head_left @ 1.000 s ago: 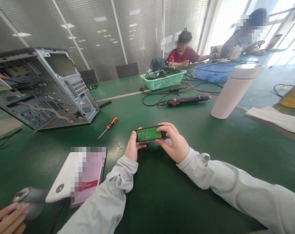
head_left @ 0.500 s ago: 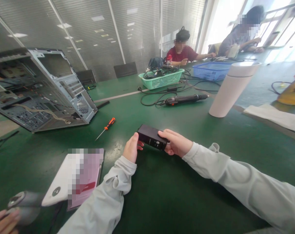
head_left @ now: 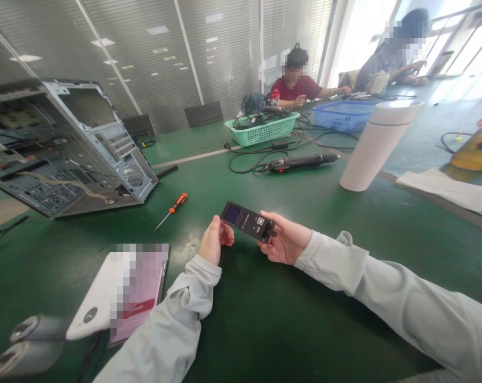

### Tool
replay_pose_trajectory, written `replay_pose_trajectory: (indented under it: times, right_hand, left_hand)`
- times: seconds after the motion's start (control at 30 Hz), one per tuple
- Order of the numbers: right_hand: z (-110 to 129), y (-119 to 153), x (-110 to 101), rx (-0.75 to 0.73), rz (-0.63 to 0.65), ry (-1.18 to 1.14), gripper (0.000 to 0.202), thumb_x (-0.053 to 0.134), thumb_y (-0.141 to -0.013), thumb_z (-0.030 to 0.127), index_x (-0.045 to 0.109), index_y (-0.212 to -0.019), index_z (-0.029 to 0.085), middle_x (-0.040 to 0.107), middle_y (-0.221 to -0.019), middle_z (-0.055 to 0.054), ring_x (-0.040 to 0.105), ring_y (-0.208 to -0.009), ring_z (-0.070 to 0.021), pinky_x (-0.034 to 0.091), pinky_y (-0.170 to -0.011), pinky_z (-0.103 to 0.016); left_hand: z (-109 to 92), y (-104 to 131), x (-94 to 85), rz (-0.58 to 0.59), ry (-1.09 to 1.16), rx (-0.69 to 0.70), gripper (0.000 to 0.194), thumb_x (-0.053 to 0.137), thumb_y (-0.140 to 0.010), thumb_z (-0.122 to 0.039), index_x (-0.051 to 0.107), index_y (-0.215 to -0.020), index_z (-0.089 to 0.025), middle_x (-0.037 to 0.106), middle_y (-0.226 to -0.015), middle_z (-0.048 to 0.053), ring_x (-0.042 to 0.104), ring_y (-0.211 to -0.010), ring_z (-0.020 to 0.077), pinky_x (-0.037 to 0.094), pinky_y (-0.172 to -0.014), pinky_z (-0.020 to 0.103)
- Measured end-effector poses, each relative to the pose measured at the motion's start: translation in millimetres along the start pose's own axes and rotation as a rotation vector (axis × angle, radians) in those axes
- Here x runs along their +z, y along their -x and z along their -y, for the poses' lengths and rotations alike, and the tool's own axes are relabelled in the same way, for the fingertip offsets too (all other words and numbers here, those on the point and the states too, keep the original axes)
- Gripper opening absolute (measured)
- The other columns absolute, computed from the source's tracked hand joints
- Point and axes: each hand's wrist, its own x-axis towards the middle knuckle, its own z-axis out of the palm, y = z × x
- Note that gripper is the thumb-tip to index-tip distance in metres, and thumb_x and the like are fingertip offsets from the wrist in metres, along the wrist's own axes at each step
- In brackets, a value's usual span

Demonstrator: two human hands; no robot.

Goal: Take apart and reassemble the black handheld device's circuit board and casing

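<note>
A small black box-shaped device (head_left: 246,219) is held between my two hands above the green table. Its panel faces me, showing a dark blue screen at the left end and a switch and sockets at the right end. My right hand (head_left: 285,239) grips the right end, with the thumb on top and the fingers beneath. At the left end my left hand (head_left: 216,239) is closed against the edge, its fingers curled partly behind the device. An orange-handled screwdriver (head_left: 177,203) lies on the table beyond my left hand.
An open computer case (head_left: 105,143) stands at left. An electric screwdriver (head_left: 300,162) with its cable, a green basket (head_left: 264,130), a blue basket (head_left: 340,119) and a pale tumbler (head_left: 374,149) are farther back. Grey rolls (head_left: 29,359) lie lower left. Two people sit across the table.
The device has been turned over so its panel with the screen faces up toward me. Another hand at the lower left has left the view, and a second grey roll shows there.
</note>
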Motion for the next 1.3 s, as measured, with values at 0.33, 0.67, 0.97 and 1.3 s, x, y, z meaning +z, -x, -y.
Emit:
replay_pose_trajectory:
  times: [0.33,0.67,0.97,1.3]
  right_hand:
    - [-9,-12,-18,-0.748,-0.303,0.733,0.035,0.059,-0.073,0.042,0.044,-0.093,0.016,0.050,-0.073,-0.001,0.049,-0.054,-0.0095,0.041,-0.045,-0.018]
    - [1,2,-28,-1.311,-0.540,1.506,0.042,0.054,-0.080,0.021,0.042,-0.121,0.018,0.046,-0.116,-0.006,0.048,-0.103,-0.0188,0.048,-0.082,-0.031]
    - [1,1,-29,-1.314,-0.514,1.562,0.040,0.053,-0.080,0.017,0.044,-0.119,0.018,0.044,-0.117,-0.007,0.044,-0.105,-0.0218,0.040,-0.094,-0.038]
    - [1,-10,-38,-1.144,-0.262,1.052,0.044,0.050,-0.079,0.028,0.039,-0.120,0.015,0.044,-0.112,-0.009,0.047,-0.097,-0.0171,0.047,-0.076,-0.028]
  left_hand:
    - [7,-3,-2.6,-0.069,0.006,0.027,0.055,0.049,-0.065,-0.064,0.057,-0.083,-0.012,0.061,-0.064,0.004,0.055,-0.051,0.0125,0.042,-0.041,0.021]
    - [5,10,-2.0,0.011,-0.266,0.332,0.058,0.059,-0.071,-0.034,0.044,-0.124,-0.019,0.052,-0.121,0.010,0.055,-0.099,0.0197,0.050,-0.065,0.023]
    - [5,15,-1.6,-0.020,-0.510,0.523,0.049,0.057,-0.072,-0.026,0.049,-0.121,-0.021,0.048,-0.125,0.010,0.052,-0.105,0.0206,0.051,-0.072,0.027]
    - [4,10,-1.7,0.021,-0.327,0.271,0.034,0.065,-0.064,-0.035,0.060,-0.090,-0.014,0.065,-0.090,0.008,0.060,-0.082,0.0172,0.048,-0.072,0.029]
